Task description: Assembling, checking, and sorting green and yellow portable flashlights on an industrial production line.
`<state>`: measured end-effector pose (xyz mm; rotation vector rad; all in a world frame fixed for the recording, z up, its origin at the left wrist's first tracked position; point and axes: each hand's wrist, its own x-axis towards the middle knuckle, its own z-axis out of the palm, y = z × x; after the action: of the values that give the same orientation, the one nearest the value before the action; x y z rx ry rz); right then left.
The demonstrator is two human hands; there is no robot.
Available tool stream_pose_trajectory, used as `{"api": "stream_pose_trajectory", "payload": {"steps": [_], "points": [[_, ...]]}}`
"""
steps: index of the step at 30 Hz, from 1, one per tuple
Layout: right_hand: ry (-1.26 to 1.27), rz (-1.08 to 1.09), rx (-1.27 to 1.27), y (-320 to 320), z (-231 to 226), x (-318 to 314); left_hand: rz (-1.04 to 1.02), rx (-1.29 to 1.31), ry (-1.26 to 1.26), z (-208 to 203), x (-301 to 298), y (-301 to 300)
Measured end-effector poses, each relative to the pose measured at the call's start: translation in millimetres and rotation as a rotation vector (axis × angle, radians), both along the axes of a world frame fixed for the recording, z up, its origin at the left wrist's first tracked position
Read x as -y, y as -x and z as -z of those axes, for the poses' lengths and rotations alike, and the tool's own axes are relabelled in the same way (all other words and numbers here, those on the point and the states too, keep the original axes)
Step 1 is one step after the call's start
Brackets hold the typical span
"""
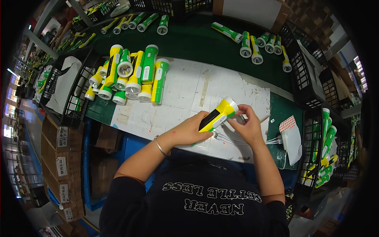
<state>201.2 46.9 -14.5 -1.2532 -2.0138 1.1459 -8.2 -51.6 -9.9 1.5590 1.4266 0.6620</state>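
My left hand is wrapped round the body of a yellow and green flashlight with a dark panel along its side. It is tilted, with its white-rimmed head up and to the right. Close beside that head, my right hand has its thumb and fingers curled into a pinch; what they hold, if anything, cannot be made out. White cables with plugs lie on the white work surface below the flashlight. They run right to a white block-shaped thing, partly covered with red-patterned paper.
A stack of green and yellow flashlights lies at left. More flashlights stand along the far green table. Black crates flank me: a left crate and a right crate holding flashlights. Cardboard boxes stand lower left.
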Motion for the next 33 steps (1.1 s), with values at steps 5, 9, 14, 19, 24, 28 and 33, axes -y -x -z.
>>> {"api": "stream_pose_trajectory", "payload": {"steps": [5,9,14,19,24,28,33], "points": [[-0.297,-0.153,0.39,11.6,23.5,14.4,-0.134,0.272,0.009,19.9,1.9,-5.7],[-0.05,-0.092,-0.068,-2.5,15.4,2.5,-0.154,0.292,-0.052,18.0,-2.1,-5.7],[0.393,-0.109,-0.313,-15.2,-7.9,-1.3,-0.121,0.143,-0.026,10.3,-9.1,-20.9],[0.47,-0.093,-0.331,-25.3,-8.5,-3.0,-0.126,0.144,-0.136,12.5,-11.9,-33.2],[0.505,-0.058,-0.339,-22.0,-6.3,-2.0,-0.204,-0.308,-0.283,-5.7,-5.5,-42.2],[0.553,-0.03,-0.367,-17.9,-3.6,-2.7,-0.227,-0.34,-0.387,-5.6,-6.4,-42.3],[0.487,-0.101,-0.268,-34.4,-14.9,4.1,-0.324,-0.263,-0.489,9.1,-22.3,-35.2]]}}
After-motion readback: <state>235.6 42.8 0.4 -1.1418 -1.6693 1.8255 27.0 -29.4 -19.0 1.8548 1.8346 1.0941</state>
